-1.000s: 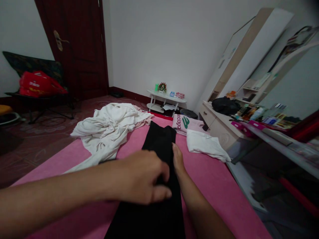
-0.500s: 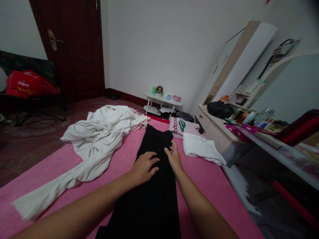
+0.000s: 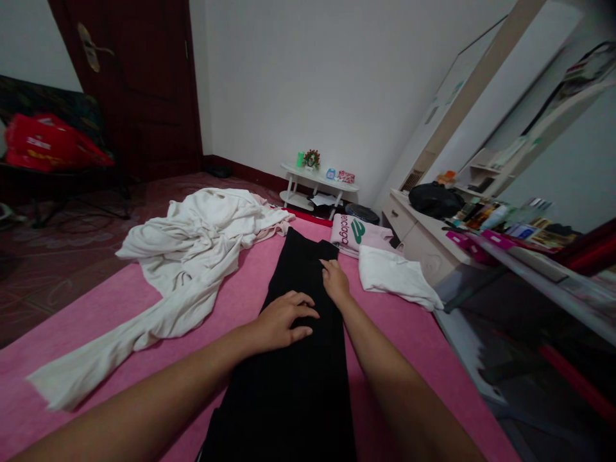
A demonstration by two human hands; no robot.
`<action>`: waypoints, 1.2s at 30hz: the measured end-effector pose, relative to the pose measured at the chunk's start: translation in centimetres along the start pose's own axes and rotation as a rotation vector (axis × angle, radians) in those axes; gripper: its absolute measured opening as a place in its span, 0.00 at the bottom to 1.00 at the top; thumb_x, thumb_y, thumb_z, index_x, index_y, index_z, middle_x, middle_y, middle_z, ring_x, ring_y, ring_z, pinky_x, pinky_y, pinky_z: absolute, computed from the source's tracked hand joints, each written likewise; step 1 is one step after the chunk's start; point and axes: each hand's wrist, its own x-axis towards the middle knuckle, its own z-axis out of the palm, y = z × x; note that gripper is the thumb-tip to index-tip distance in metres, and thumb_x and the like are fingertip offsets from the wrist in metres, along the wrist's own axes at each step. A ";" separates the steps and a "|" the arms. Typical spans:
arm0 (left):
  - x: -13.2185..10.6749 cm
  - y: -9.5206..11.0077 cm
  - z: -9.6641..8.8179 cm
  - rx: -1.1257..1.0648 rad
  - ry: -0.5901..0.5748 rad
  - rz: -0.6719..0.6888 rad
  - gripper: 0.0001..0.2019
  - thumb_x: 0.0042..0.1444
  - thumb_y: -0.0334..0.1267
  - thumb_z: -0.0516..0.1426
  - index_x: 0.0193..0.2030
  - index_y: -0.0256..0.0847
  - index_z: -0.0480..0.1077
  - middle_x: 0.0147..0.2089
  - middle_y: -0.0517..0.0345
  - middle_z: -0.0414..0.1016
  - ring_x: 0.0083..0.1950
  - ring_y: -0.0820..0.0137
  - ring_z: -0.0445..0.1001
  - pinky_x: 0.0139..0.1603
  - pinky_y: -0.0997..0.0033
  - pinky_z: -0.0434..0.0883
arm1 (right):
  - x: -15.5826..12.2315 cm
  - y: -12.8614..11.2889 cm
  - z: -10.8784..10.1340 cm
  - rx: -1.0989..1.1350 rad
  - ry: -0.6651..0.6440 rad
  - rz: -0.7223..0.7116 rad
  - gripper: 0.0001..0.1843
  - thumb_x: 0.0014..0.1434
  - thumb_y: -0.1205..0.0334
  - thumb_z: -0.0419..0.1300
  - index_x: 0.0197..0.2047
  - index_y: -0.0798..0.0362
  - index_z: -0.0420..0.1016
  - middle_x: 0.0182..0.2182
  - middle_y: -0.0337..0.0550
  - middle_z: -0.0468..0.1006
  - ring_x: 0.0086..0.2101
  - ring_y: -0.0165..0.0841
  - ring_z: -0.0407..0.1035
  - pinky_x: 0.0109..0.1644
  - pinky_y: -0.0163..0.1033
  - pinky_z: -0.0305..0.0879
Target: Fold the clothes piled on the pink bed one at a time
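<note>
Long black trousers (image 3: 298, 385), laid lengthwise, stretch away from me over the pink bed cover (image 3: 385, 333). My left hand (image 3: 283, 321) lies on the middle of the black cloth, palm down with its fingers apart. Farther up, near the right edge of the upper end, my right hand (image 3: 335, 282) touches the fabric with its index finger stretched out. Its other fingers are partly hidden. A crumpled white long-sleeved garment (image 3: 192, 244) spreads out to the left. On the right lie a folded white garment (image 3: 394, 276) and a folded pink top (image 3: 363, 234) with green and dark lettering.
A dressing table (image 3: 423, 240) with bottles and a black bag (image 3: 436, 200) stands to the right of the bed. Against the wall is a small white table (image 3: 320, 181). At the left, a red bag (image 3: 55, 144) rests on a chair near the dark door (image 3: 139, 83).
My right hand has moved onto the upper right edge of the trousers, its fingers less spread. My left hand stays on the cloth. The view has shifted slightly.
</note>
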 end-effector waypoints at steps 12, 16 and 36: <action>-0.1 0.0 0.3 0.033 0.029 0.008 0.15 0.57 0.41 0.57 0.52 0.47 0.72 0.55 0.54 0.68 0.54 0.63 0.66 0.57 0.62 0.63 | -17.3 -11.9 -8.0 0.176 -0.646 -0.335 0.20 0.50 0.50 0.68 0.45 0.46 0.74 0.39 0.39 0.75 0.41 0.35 0.67 0.46 0.40 0.62; -0.2 0.1 0.2 0.030 0.016 -0.002 0.16 0.58 0.42 0.57 0.52 0.46 0.72 0.55 0.53 0.68 0.55 0.62 0.66 0.58 0.61 0.63 | -20.5 -13.3 -9.3 0.132 -0.711 -0.490 0.11 0.55 0.66 0.61 0.43 0.45 0.74 0.36 0.37 0.74 0.39 0.32 0.67 0.47 0.40 0.60; -8.8 1.4 -7.1 0.102 -0.316 0.263 0.33 0.53 0.26 0.53 0.65 0.56 0.59 0.71 0.58 0.52 0.71 0.56 0.49 0.69 0.47 0.49 | -20.0 -6.4 -11.1 -0.201 -0.601 -0.590 0.36 0.59 0.70 0.53 0.67 0.38 0.52 0.68 0.43 0.48 0.67 0.41 0.41 0.66 0.59 0.46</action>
